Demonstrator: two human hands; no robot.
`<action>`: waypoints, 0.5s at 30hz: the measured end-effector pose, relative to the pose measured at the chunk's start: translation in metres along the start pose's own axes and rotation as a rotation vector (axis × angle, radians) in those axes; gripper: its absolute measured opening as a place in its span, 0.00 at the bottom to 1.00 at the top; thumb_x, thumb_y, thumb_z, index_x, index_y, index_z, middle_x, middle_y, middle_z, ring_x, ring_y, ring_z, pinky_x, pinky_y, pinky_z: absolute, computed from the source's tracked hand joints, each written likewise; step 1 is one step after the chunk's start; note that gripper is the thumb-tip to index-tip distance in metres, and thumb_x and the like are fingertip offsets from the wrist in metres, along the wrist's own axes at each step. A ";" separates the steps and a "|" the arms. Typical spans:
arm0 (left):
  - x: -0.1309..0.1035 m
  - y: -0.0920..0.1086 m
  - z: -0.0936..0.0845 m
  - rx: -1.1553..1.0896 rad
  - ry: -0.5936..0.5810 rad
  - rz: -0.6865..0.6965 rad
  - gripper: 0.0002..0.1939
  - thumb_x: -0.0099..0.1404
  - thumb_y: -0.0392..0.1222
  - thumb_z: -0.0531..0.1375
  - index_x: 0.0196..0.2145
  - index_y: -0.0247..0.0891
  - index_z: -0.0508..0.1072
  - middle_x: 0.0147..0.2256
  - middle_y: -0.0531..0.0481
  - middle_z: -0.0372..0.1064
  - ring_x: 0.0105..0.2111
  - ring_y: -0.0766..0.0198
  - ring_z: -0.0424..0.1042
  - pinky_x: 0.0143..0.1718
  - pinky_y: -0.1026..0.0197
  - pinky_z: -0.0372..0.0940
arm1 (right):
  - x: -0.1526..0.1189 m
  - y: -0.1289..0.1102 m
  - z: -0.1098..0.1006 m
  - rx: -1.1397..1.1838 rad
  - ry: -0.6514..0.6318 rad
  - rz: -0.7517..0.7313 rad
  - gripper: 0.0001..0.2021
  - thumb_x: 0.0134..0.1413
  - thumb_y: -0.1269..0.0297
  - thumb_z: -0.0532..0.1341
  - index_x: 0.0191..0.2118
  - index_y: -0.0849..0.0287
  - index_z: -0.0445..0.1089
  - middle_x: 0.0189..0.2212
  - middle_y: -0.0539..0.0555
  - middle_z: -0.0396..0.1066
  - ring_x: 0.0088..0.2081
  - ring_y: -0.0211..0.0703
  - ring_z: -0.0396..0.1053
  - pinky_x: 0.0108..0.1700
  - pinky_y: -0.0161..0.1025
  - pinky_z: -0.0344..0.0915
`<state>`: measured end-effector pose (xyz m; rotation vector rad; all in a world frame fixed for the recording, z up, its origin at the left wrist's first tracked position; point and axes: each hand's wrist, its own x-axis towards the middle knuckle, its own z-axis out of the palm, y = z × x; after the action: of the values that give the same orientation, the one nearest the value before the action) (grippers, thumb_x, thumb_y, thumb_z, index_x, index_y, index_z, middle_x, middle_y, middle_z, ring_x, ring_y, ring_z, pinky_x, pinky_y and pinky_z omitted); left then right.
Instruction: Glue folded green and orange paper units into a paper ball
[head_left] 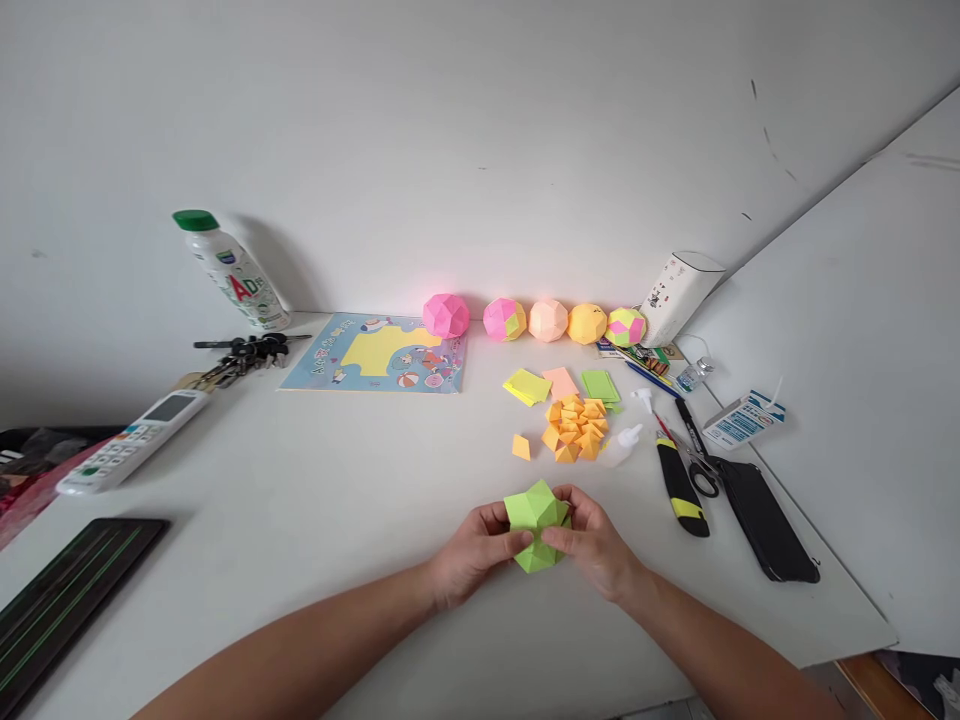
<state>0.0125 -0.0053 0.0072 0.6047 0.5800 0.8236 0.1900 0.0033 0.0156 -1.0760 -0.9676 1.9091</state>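
Between my two hands is a green folded-paper ball (pixel 537 512), faceted and held just above the white table. My left hand (pixel 480 545) grips its left side, thumb on the near face and fingers behind. On the right side my right hand (pixel 596 540) pinches it the same way, its fingertips partly hidden behind the paper. Beyond the ball lies a pile of orange folded paper pieces (pixel 576 430), with one loose orange piece (pixel 521 447) to its left. Yellow paper sheets (pixel 527 386), pink sheets (pixel 559 383) and green sheets (pixel 600 387) lie behind the pile.
Several finished paper balls (pixel 548 320) line the wall. A glue bottle (pixel 622 444), utility knife (pixel 681 485), scissors (pixel 703 475) and black phone (pixel 766 520) lie right. Left are a remote (pixel 135 442), keys (pixel 244 358), a white bottle (pixel 234 272) and a blue card (pixel 307 368).
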 end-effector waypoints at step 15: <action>0.000 0.001 -0.002 -0.002 0.003 -0.029 0.16 0.50 0.41 0.67 0.38 0.32 0.76 0.33 0.44 0.75 0.33 0.60 0.71 0.39 0.58 0.63 | 0.000 -0.003 -0.004 0.028 0.003 0.064 0.12 0.44 0.59 0.69 0.30 0.60 0.68 0.25 0.47 0.67 0.27 0.34 0.62 0.32 0.34 0.57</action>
<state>0.0106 -0.0041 0.0071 0.5922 0.5899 0.7981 0.1946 0.0062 0.0168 -1.1061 -0.9120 1.9662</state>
